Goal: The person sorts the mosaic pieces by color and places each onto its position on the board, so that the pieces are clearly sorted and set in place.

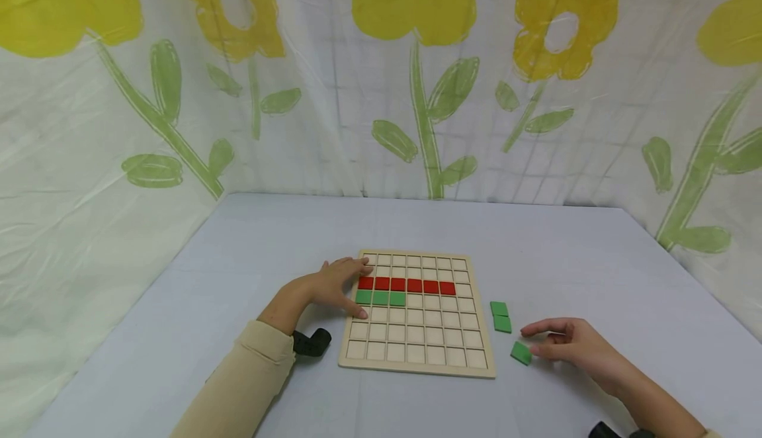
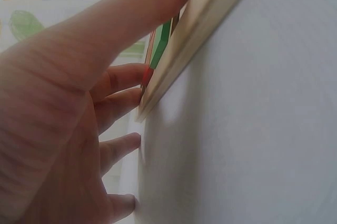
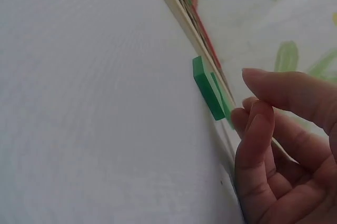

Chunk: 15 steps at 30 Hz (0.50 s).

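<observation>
A wooden grid board (image 1: pixel 417 369) lies on the table with several red tiles (image 1: pixel 415 285) in one row. Three green tiles (image 1: pixel 380 298) fill the left end of the row below. My left hand (image 1: pixel 333 284) rests over the board's left edge with fingers spread; in the left wrist view its thumb (image 2: pixel 137 13) reaches over the frame. To the right of the board, my right hand (image 1: pixel 574 345) hovers beside a loose green tile (image 1: pixel 520 353), its thumb close to the tile's corner. The right wrist view shows bent fingers (image 3: pixel 255 140) with a gap between them and the green tile (image 3: pixel 209 90).
Two more green tiles (image 1: pixel 501 324) lie edge to edge between the board and my right hand. A white table (image 1: pixel 286 233) carries everything. Behind it hangs a curtain (image 1: pixel 333 127) printed with yellow flowers. A black wrist device (image 1: pixel 312 343) sits by the left sleeve.
</observation>
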### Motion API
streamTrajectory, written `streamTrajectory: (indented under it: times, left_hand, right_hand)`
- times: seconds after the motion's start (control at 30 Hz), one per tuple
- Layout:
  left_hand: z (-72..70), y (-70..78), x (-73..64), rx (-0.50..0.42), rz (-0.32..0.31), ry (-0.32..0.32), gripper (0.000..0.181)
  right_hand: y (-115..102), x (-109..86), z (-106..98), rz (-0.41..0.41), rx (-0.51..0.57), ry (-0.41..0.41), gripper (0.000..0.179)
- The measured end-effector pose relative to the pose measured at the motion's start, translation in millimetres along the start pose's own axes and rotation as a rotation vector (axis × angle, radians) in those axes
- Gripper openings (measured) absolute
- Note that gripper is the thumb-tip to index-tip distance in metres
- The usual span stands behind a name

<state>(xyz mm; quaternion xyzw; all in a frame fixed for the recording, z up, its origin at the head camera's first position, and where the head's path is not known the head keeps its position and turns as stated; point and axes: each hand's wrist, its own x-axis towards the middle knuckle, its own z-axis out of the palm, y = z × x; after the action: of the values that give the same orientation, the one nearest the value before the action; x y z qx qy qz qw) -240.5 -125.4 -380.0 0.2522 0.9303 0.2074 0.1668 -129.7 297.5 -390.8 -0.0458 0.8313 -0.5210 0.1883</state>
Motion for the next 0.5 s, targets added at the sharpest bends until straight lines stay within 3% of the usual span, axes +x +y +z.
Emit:
streamTrajectory:
  times: [0.23,0.5]
  left_hand:
    - [0.1,0.7,-0.2,0.001,0.001,0.001,0.088]
    - [0.3,0.4,0.0,0.006,-0.006,0.003,0.088]
  right_hand:
    - [7.8,2.4,-3.6,-0.079,-0.015,-0.085,0.044]
    - [15.3,3.3,-5.3,-0.284,-0.081,-0.146,0.037]
